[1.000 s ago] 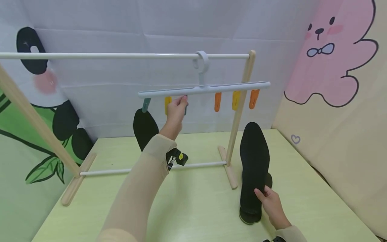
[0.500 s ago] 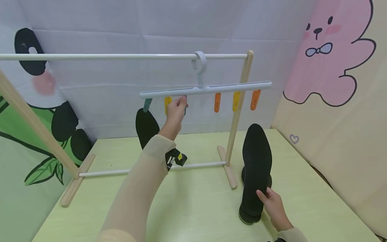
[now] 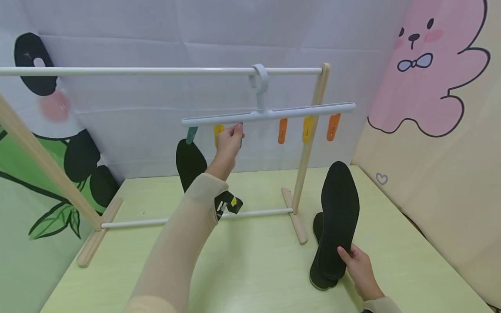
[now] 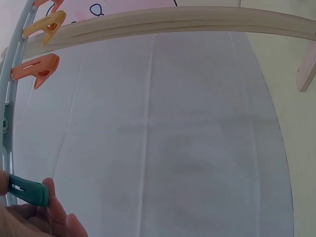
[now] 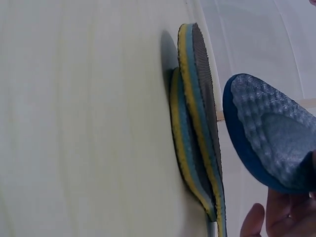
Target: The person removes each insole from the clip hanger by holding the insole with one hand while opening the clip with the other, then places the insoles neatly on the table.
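Note:
My left hand is raised to a pale hanger and pinches a teal clothespin on its bar. From another teal clothespin at the hanger's left end hangs a black insole, partly behind my left forearm. Thumb on top, my right hand grips a second black insole near its lower end. Its underside looks bumpy in the right wrist view. Below it, more insoles with yellow and blue layered edges lie on the table.
The hanger hooks over the white top rod of a wooden rack. A yellow clothespin hangs left of my left hand; orange and yellow clothespins hang to the right. The pale table meets a grey backdrop behind.
My right hand has moved slightly right with its insole, uncovering more of the insoles underneath. The left hand stays at the teal clothespin, and the hanger's right end has tipped up slightly.

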`<state>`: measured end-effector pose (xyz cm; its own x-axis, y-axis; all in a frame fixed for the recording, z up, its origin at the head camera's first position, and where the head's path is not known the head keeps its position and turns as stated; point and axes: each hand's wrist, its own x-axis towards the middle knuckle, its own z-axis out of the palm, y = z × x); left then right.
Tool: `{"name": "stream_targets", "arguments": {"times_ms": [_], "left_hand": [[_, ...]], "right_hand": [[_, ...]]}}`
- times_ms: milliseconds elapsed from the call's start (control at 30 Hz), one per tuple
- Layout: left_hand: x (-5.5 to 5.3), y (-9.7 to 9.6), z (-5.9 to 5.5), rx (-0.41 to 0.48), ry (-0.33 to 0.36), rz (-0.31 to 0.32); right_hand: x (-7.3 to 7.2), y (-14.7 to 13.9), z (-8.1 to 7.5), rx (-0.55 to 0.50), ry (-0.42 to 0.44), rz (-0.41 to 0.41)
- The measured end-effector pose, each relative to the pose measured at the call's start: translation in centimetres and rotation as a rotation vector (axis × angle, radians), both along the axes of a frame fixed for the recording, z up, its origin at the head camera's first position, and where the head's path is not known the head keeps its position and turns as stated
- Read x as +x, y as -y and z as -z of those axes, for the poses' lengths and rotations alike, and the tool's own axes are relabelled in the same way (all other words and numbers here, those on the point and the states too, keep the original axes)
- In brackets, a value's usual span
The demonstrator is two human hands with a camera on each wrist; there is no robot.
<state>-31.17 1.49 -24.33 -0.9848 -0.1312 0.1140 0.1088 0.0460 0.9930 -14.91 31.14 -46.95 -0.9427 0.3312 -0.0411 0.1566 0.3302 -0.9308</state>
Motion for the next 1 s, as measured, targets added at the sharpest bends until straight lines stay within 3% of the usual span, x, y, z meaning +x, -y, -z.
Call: {"name": "stream_targets", "arguments": {"times_ms": [400, 1000], "left_hand": [[0.0, -0.2, -0.2, 0.015, -0.003, -0.003], [0.0, -0.1, 0.0, 0.0, 0.005, 0.0]], "right_hand": [[0.2, -0.7, 0.2, 0.01, 0.018, 0.04], [0.6, -1.4, 0.4, -0.016, 0.026, 0.038]]}}
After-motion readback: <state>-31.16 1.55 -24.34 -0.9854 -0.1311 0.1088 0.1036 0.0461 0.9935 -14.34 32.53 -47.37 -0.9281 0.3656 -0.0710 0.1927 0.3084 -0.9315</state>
